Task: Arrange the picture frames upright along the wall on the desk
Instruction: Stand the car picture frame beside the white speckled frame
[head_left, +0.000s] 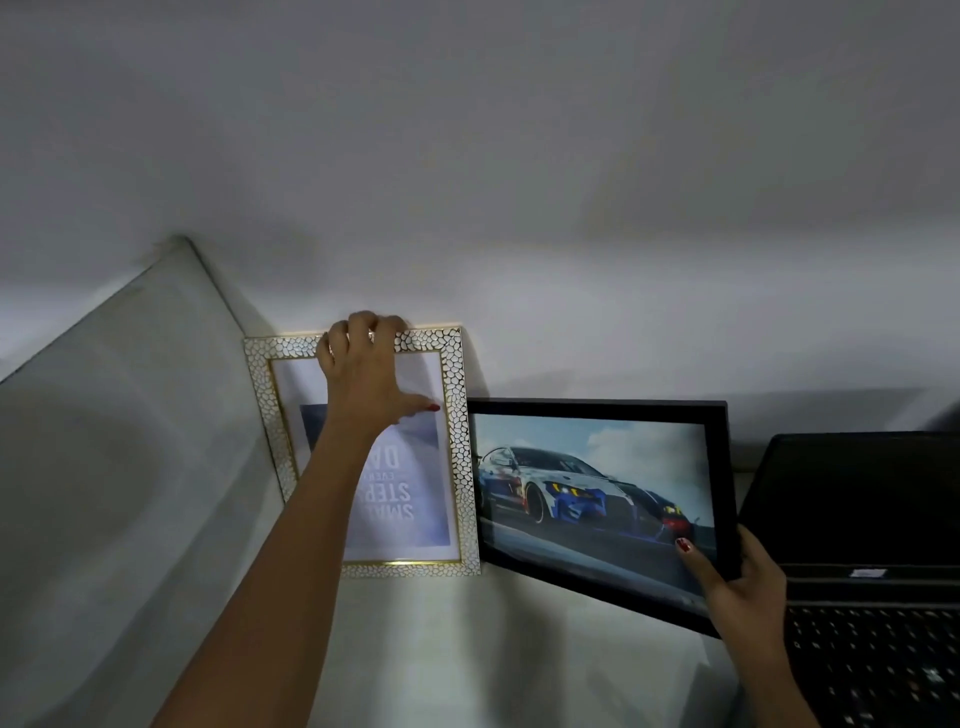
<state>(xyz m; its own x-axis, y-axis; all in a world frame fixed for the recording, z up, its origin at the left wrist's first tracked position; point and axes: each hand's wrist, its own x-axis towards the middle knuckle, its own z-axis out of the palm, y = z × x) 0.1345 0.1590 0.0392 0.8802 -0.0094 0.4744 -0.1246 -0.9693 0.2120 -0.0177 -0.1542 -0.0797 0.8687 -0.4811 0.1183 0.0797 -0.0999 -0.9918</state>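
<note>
Two frames sit mid-picture: my left hand (363, 374) grips the top edge of the white-and-gold frame (457, 467) leaning on the wall (519, 182); lower right, my right hand (737, 592) clutches the tilted black car frame (597, 408) beside the laptop (872, 519).

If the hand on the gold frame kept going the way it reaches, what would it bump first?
Probably the wall. The left hand already curls over the gold-patterned frame, which leans on it.

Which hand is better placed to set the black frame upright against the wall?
Right. The right hand already grips the tilted black frame at its lower corner; the left hand is holding the patterned frame.
</note>
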